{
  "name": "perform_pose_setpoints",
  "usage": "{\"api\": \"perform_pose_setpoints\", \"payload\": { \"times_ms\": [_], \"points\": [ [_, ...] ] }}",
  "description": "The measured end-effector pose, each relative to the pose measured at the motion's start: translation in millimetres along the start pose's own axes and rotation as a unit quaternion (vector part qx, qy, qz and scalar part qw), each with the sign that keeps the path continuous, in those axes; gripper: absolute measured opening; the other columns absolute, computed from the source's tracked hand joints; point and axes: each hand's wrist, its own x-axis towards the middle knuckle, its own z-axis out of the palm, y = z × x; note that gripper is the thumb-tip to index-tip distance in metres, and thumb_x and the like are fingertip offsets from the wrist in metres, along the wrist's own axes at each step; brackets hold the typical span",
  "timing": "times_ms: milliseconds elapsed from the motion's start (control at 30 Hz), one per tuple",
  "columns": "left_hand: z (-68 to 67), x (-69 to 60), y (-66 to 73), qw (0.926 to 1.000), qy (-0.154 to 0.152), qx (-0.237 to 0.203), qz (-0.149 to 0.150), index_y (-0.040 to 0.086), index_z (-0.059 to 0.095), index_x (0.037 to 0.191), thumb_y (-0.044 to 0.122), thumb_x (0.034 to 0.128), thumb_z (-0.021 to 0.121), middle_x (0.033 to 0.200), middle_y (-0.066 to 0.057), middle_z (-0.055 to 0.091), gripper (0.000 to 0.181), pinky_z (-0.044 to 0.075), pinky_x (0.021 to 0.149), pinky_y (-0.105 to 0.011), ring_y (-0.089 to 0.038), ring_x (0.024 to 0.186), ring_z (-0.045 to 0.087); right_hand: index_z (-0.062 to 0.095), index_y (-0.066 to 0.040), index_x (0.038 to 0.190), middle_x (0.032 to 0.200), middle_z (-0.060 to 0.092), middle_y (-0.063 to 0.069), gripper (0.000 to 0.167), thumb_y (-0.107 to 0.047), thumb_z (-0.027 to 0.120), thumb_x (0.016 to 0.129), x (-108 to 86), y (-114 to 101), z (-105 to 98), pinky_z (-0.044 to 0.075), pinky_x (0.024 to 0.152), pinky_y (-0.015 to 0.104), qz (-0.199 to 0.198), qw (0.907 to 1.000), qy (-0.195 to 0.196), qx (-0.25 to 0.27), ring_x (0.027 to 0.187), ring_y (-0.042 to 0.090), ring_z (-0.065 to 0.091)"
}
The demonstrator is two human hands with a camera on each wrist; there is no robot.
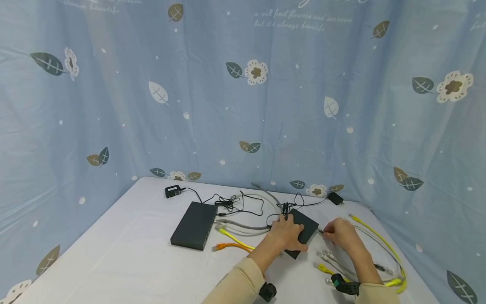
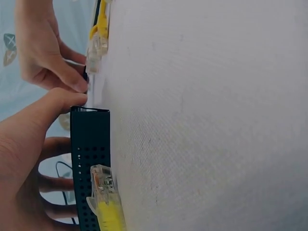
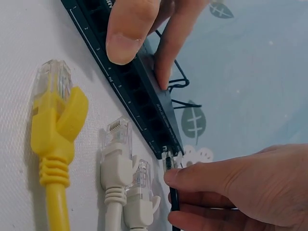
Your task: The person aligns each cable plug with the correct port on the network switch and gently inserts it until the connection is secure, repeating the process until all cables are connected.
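My left hand (image 1: 287,233) grips the right-hand black network switch (image 1: 308,220), thumb at the port face and fingers over the casing. In the right wrist view, the row of numbered ports on the switch (image 3: 144,98) faces the camera. My right hand (image 1: 341,234) pinches a dark network cable (image 3: 174,202) just behind its clear plug (image 3: 168,161). That plug is at the end port of the switch; how far in it sits I cannot tell. Beside the hand lie a yellow cable plug (image 3: 53,115) and two white cable plugs (image 3: 115,163).
Another black switch (image 1: 195,223) lies on the left of the white table (image 1: 125,253). Yellow (image 1: 228,233) and orange cables (image 1: 224,246) lie between the switches. Two power adapters (image 1: 173,191) with black cords are at the back. A leaf-patterned blue curtain (image 1: 212,105) surrounds the table.
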Motion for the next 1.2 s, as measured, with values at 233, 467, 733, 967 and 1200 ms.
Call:
{"api": "perform_pose_setpoints", "payload": {
  "times_ms": [233,467,733,967,1200],
  "points": [
    [-1.1,-0.4,-0.2,1.0,-0.007,-0.004,0.0,0.05,0.045,0.141,0.076,0.0782,0.059,0.145,0.0,0.045,0.07,0.052,0.09,-0.046,-0.03,0.128,0.048,0.076,-0.001,0.091,0.08,0.072,0.005,0.01,-0.007,0.075,0.083,1.3,-0.3,1.3,0.053,0.061,0.034,-0.015,0.9994,0.02,-0.024,0.068,0.016,0.063],
    [-1.5,-1.1,0.7,0.9999,-0.007,-0.011,0.002,0.048,0.047,0.141,0.075,0.0785,0.06,0.145,0.001,0.047,0.069,0.051,0.09,-0.047,-0.031,0.13,0.048,0.076,-0.001,0.089,0.082,0.073,0.007,0.011,-0.009,0.076,0.082,-0.3,0.6,0.9,0.054,0.063,0.035,-0.009,0.999,0.026,-0.035,0.071,0.017,0.064],
    [-1.3,1.4,-1.4,0.9997,-0.005,-0.02,0.01,0.047,0.048,0.141,0.075,0.0787,0.06,0.144,0.001,0.047,0.069,0.05,0.093,-0.049,-0.034,0.134,0.045,0.076,-0.002,0.085,0.079,0.071,0.004,0.008,-0.009,0.076,0.082,1.6,3.8,1.3,0.053,0.063,0.035,-0.039,0.9976,0.032,-0.046,0.07,0.016,0.063],
    [1.9,2.6,-1.1,0.9996,0.004,-0.012,0.026,0.046,0.048,0.141,0.075,0.0796,0.058,0.145,-0.002,0.047,0.069,0.049,0.095,-0.05,-0.037,0.134,0.044,0.076,-0.002,0.084,0.077,0.069,0.003,0.006,-0.007,0.077,0.081,-0.1,6.1,1.0,0.053,0.065,0.038,-0.061,0.9958,0.042,-0.054,0.071,0.017,0.063],
    [4.1,0.9,-0.5,0.9997,0.009,-0.002,0.023,0.046,0.048,0.141,0.075,0.08,0.058,0.144,-0.002,0.047,0.068,0.049,0.095,-0.049,-0.036,0.133,0.046,0.075,-0.002,0.083,0.074,0.069,0.003,0.005,-0.006,0.076,0.081,1.9,4.7,4.1,0.054,0.066,0.038,-0.068,0.9949,0.044,-0.061,0.069,0.016,0.062]
  ]
}}
